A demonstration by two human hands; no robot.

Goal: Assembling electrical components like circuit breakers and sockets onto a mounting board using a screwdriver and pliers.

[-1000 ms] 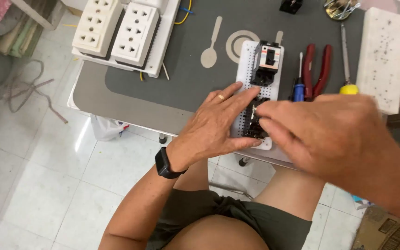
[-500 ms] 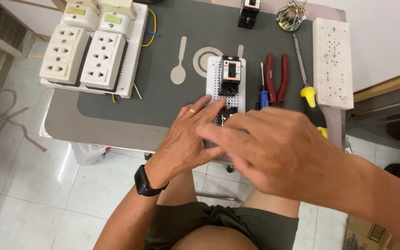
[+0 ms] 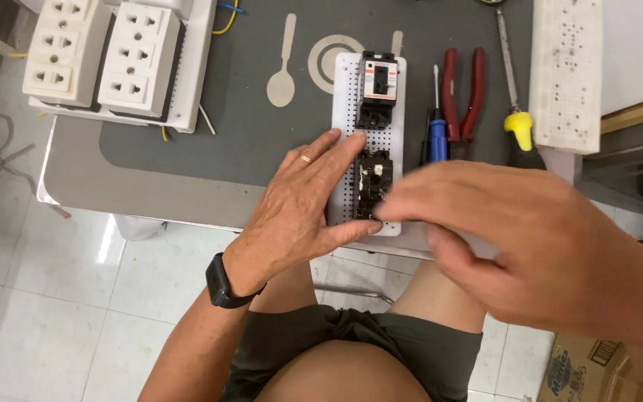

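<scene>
A white perforated board (image 3: 344,126) lies on the dark mat near the table's front edge. A black breaker with a white label (image 3: 378,88) sits at its far end, and a second black component (image 3: 373,175) sits at its near end. My left hand (image 3: 299,208), with a ring and a black wristwatch, lies flat on the board's left side, thumb at the near edge. My right hand (image 3: 537,246) reaches in from the right, blurred. Its thumb and forefinger pinch together at the near end of the second component.
Two white socket boxes (image 3: 106,56) stand on a white panel at the far left. A blue screwdriver (image 3: 437,138), red pliers (image 3: 461,93) and a yellow-handled screwdriver (image 3: 519,123) lie right of the board. Further right is a long white block (image 3: 565,71). On the floor is a cardboard box (image 3: 586,368).
My right hand has drawn back to the right, uncovering the near black component. My left hand stays on the board. The view has shifted closer.
</scene>
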